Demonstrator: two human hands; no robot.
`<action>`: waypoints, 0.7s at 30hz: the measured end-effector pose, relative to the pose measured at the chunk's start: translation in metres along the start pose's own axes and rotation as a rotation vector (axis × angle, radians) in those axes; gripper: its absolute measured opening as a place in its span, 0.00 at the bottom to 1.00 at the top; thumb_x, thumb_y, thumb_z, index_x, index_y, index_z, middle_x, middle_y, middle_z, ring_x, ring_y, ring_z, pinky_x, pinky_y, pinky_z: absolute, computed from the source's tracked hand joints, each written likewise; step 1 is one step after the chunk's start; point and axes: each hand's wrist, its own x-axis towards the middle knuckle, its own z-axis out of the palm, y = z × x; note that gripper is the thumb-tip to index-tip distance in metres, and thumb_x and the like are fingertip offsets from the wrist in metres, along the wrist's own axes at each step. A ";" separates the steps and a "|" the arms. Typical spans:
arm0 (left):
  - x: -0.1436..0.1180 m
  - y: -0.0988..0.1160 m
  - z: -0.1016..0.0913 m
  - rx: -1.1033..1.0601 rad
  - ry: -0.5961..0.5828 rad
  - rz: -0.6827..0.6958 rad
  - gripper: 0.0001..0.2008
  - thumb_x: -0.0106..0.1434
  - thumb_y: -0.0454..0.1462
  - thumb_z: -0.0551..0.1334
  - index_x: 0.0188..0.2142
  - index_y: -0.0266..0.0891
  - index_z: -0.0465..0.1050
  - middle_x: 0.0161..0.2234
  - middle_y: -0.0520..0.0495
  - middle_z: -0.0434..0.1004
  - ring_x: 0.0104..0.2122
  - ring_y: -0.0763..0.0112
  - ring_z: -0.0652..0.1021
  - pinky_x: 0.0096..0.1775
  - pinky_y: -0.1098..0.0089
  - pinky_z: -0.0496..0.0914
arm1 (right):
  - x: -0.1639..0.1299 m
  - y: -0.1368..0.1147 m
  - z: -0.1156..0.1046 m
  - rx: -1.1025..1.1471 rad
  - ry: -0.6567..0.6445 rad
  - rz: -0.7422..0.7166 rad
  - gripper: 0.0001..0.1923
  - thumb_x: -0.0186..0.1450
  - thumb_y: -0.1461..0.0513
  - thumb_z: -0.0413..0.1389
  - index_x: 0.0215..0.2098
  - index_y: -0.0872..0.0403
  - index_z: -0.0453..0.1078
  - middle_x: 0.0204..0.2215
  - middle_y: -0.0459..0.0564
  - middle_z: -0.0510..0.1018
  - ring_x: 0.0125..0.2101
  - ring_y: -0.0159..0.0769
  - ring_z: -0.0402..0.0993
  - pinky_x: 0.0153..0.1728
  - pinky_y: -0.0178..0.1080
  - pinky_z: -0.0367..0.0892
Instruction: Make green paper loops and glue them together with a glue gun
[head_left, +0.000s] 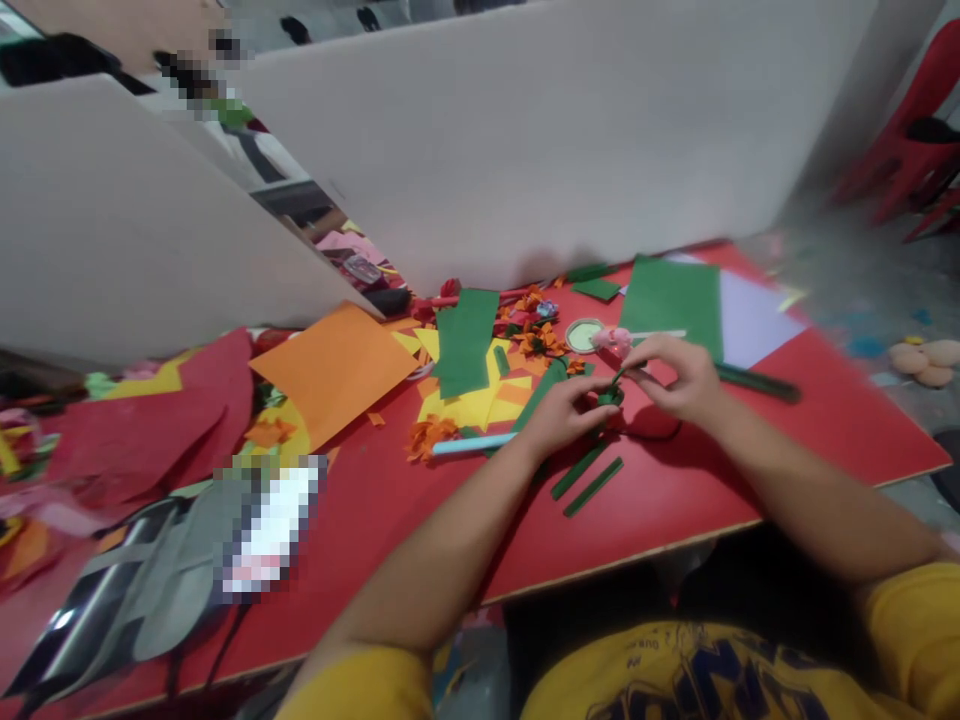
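My left hand (564,412) pinches a small green bundle (611,396), which looks like wound paper, over the red table. From it a thin green paper strip (618,376) runs up to my right hand (675,376), whose thumb and forefinger are closed on the strip's end. Two cut green strips (592,487) lie on the table just below my hands. Beyond my fingers are a pink flower-like piece (612,342) and a small round dish (583,336) with something pale in it. A light blue stick (472,443) passes behind my left wrist.
Green sheets (466,342) and yellow scraps (442,400) lie left of my hands, beside orange paper flowers (541,342). An orange sheet (337,370) and red paper (150,430) spread further left. A white partition (525,150) stands along the back of the red table (840,425).
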 end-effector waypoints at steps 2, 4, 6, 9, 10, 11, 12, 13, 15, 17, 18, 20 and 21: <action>-0.002 -0.007 -0.001 0.006 0.027 0.032 0.24 0.70 0.50 0.72 0.60 0.43 0.84 0.54 0.40 0.89 0.51 0.54 0.87 0.56 0.59 0.79 | 0.000 0.001 -0.001 0.035 -0.096 -0.022 0.06 0.74 0.63 0.62 0.46 0.47 0.81 0.40 0.50 0.89 0.40 0.42 0.87 0.47 0.45 0.82; -0.004 -0.007 -0.001 0.033 0.027 0.081 0.24 0.73 0.49 0.70 0.64 0.46 0.82 0.56 0.41 0.88 0.54 0.53 0.86 0.58 0.58 0.78 | 0.000 0.001 -0.003 0.073 -0.190 -0.018 0.09 0.74 0.64 0.62 0.51 0.47 0.81 0.41 0.50 0.90 0.41 0.41 0.87 0.46 0.44 0.81; -0.004 -0.004 -0.001 0.052 0.006 0.103 0.23 0.75 0.47 0.67 0.66 0.48 0.78 0.55 0.41 0.87 0.54 0.54 0.86 0.57 0.57 0.78 | 0.001 0.001 -0.004 0.097 -0.252 0.045 0.13 0.74 0.63 0.63 0.56 0.46 0.80 0.42 0.50 0.90 0.41 0.42 0.87 0.47 0.44 0.80; -0.005 0.004 -0.001 0.064 -0.033 0.125 0.19 0.78 0.45 0.63 0.64 0.47 0.75 0.55 0.40 0.85 0.54 0.55 0.85 0.58 0.57 0.77 | -0.001 0.004 0.000 0.107 -0.225 0.232 0.13 0.74 0.60 0.65 0.56 0.47 0.80 0.42 0.50 0.90 0.41 0.43 0.86 0.45 0.45 0.79; -0.006 0.005 -0.001 0.066 -0.044 0.139 0.17 0.78 0.45 0.62 0.63 0.46 0.74 0.56 0.40 0.84 0.55 0.55 0.84 0.58 0.57 0.77 | -0.002 0.006 0.003 0.117 -0.191 0.298 0.12 0.73 0.58 0.66 0.55 0.48 0.80 0.41 0.50 0.90 0.40 0.43 0.86 0.44 0.45 0.78; -0.007 0.005 0.000 0.065 -0.059 0.158 0.17 0.78 0.44 0.62 0.62 0.45 0.73 0.56 0.39 0.83 0.54 0.56 0.83 0.58 0.58 0.77 | -0.003 0.009 0.006 0.138 -0.157 0.357 0.11 0.72 0.57 0.67 0.53 0.48 0.80 0.40 0.50 0.89 0.40 0.43 0.85 0.42 0.44 0.78; -0.008 0.004 0.000 0.059 -0.078 0.181 0.17 0.78 0.44 0.63 0.62 0.45 0.72 0.56 0.39 0.82 0.54 0.57 0.83 0.57 0.59 0.77 | -0.004 0.011 0.010 0.177 -0.125 0.406 0.11 0.71 0.56 0.68 0.50 0.48 0.80 0.40 0.50 0.88 0.39 0.43 0.85 0.42 0.44 0.77; -0.010 0.003 0.001 0.051 -0.092 0.208 0.19 0.76 0.43 0.64 0.63 0.45 0.70 0.57 0.39 0.81 0.53 0.57 0.83 0.56 0.59 0.78 | -0.005 0.014 0.013 0.234 -0.100 0.444 0.11 0.70 0.56 0.69 0.49 0.48 0.79 0.40 0.50 0.88 0.40 0.42 0.84 0.42 0.44 0.77; -0.011 0.000 0.002 0.050 -0.077 0.262 0.24 0.73 0.40 0.66 0.65 0.45 0.66 0.57 0.39 0.78 0.53 0.57 0.82 0.56 0.59 0.78 | -0.006 0.018 0.019 0.370 -0.070 0.491 0.11 0.68 0.56 0.69 0.47 0.48 0.77 0.40 0.48 0.86 0.40 0.41 0.84 0.44 0.43 0.78; -0.011 -0.002 0.004 0.084 0.014 0.320 0.26 0.69 0.38 0.67 0.65 0.45 0.65 0.56 0.40 0.77 0.52 0.57 0.82 0.55 0.58 0.79 | -0.007 0.021 0.024 0.480 -0.056 0.520 0.13 0.66 0.57 0.70 0.46 0.47 0.75 0.40 0.47 0.84 0.41 0.39 0.83 0.46 0.43 0.79; -0.010 -0.001 0.005 0.112 0.065 0.357 0.26 0.68 0.38 0.68 0.63 0.46 0.67 0.55 0.40 0.77 0.52 0.57 0.82 0.54 0.58 0.79 | -0.007 0.022 0.025 0.515 -0.053 0.534 0.14 0.65 0.57 0.71 0.45 0.47 0.74 0.40 0.46 0.83 0.40 0.38 0.82 0.46 0.42 0.79; -0.008 0.002 0.006 0.181 0.121 0.453 0.22 0.67 0.38 0.71 0.59 0.46 0.72 0.54 0.40 0.77 0.51 0.57 0.81 0.52 0.58 0.79 | -0.008 0.024 0.028 0.551 -0.056 0.570 0.16 0.64 0.57 0.72 0.44 0.47 0.72 0.39 0.44 0.81 0.37 0.36 0.80 0.44 0.42 0.79; -0.007 0.004 0.006 0.215 0.124 0.508 0.20 0.67 0.38 0.72 0.58 0.46 0.76 0.53 0.41 0.78 0.50 0.57 0.81 0.52 0.58 0.78 | -0.009 0.025 0.029 0.559 -0.063 0.591 0.16 0.64 0.56 0.73 0.44 0.47 0.72 0.37 0.43 0.81 0.35 0.35 0.79 0.43 0.41 0.79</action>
